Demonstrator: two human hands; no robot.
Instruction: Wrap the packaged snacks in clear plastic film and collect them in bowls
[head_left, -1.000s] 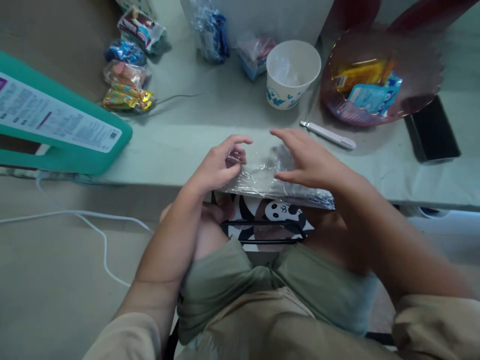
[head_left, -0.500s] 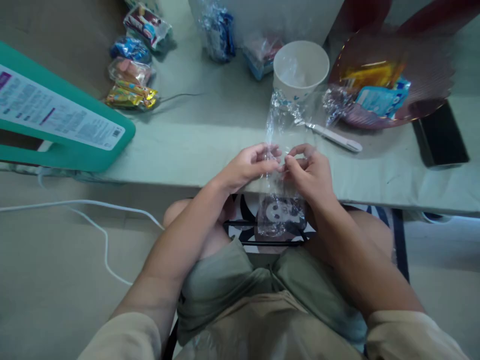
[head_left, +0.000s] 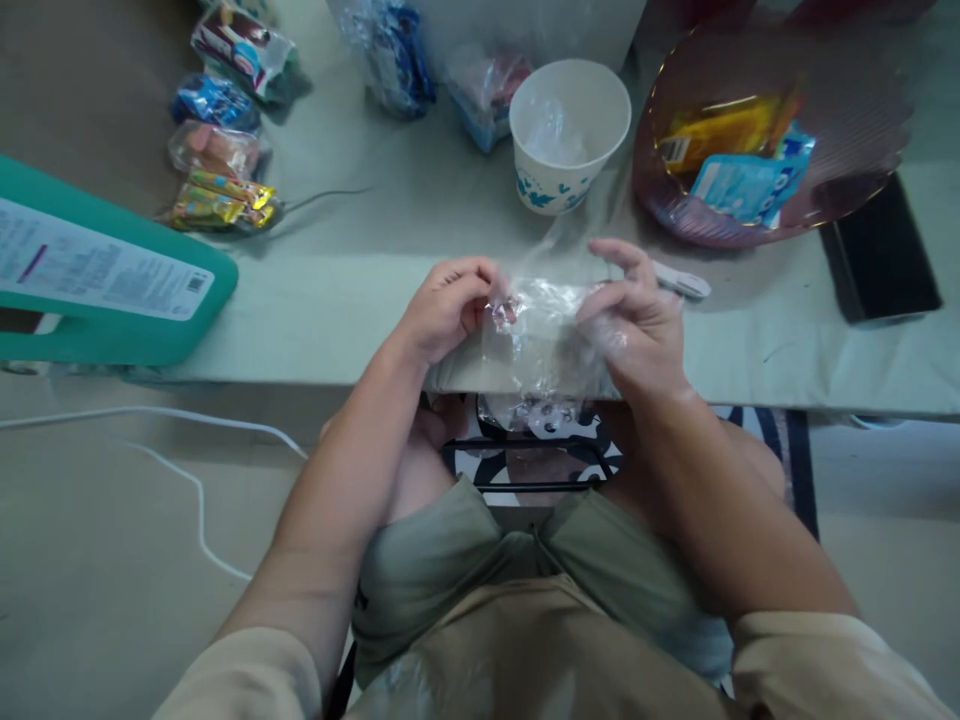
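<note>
A crinkled clear plastic bag is stretched between my two hands over the table's front edge, its lower part hanging above my lap. My left hand pinches the bag's left side between thumb and fingers. On the opposite side my right hand grips the plastic, with one finger raised off it; the hand is slightly blurred. A white-handled knife lies partly behind my right hand. Beyond the bag stands a white paper cup with a blue pattern and crumpled clear plastic inside.
To the right, a pink glass bowl holds yellow and blue packets, beside a black box. Bagged snacks line the back left, with blue packets further along. A green container stands at left. White cables cross the floor.
My hands have moved apart, spreading the bag wider between them. The bag's top has come away from the cup and knife. The view has shifted slightly.
</note>
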